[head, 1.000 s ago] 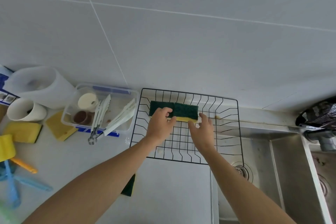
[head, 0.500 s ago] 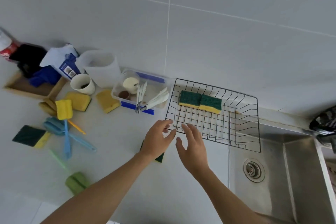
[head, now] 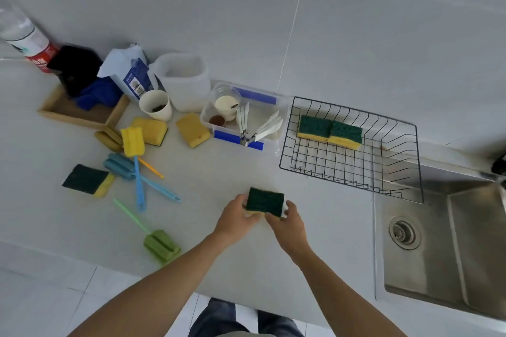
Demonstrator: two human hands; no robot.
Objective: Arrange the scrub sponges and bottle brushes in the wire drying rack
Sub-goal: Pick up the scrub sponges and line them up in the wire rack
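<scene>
While held by both hands, scrub sponge (head: 264, 202): green top, yellow underside.

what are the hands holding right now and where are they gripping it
Both hands hold one scrub sponge, green side up, above the counter: the left hand grips its left end, the right hand its right end.

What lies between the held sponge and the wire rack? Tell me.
Bare counter only, in the head view: nothing between the held sponge and the wire rack.
</scene>
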